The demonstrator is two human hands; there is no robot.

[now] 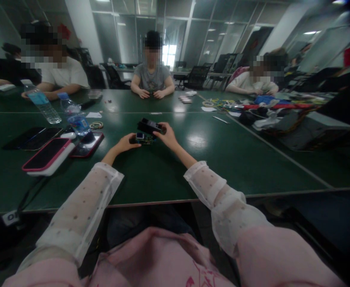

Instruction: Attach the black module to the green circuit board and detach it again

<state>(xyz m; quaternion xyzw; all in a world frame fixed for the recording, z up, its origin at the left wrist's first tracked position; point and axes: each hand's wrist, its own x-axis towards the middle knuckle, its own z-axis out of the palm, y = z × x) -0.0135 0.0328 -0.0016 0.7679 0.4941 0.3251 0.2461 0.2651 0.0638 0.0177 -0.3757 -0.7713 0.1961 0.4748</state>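
Note:
Over the green table, my left hand (127, 143) is closed on the left edge of a small circuit board (146, 139) with a little square screen on it. My right hand (167, 136) grips a black plastic casing (149, 126) by its right end. The casing is tilted and lies just above and behind the board, overlapping its upper edge in view. Whether the two parts touch, I cannot tell. Some of my right fingers are hidden behind the casing.
Phones (47, 154) and two plastic bottles (76, 117) stand to the left, beside a tape roll (96, 125). Cables and a grey metal box (312, 129) fill the right side of the table (237, 159). A thin pen-like tool (221, 119) lies right of centre. Several people sit opposite.

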